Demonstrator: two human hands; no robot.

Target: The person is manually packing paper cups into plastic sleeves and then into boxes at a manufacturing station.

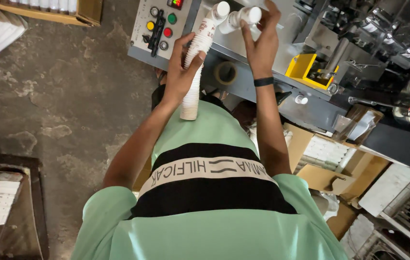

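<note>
— Paper cups [196,62], nested in one long white stack with red print, sit at about twelve o'clock in the head view, just left of centre. Which hand has them?

— The left hand [180,72]. Its fingers are wrapped around the middle of the stack, thumb across the front, so it is clasping the cups firmly. The stack bends: its lower end hangs down toward the mint green shirt [205,221], its upper end curves toward one o'clock.

— And the other hand?

— The right hand [262,45] is at one o'clock, palm toward the camera, a black wristband [263,82] on the wrist. Its fingertips pinch a short separate bundle of cups [241,18] lying almost sideways, just beside the top of the long stack. Whether the two groups touch, I cannot tell.

— What lies behind the hands?

— A grey control panel [159,26] at eleven o'clock, with yellow, green and red buttons and a small lit display. A roll of tape [225,73] sits between the forearms on the machine's edge. At two o'clock there is a yellow metal part [301,67], with dark machinery beyond it.

— Anything lower down?

— Cardboard boxes [325,178] at four o'clock, some holding rows of white cups. Rough concrete floor [70,96] fills nine o'clock.
</note>
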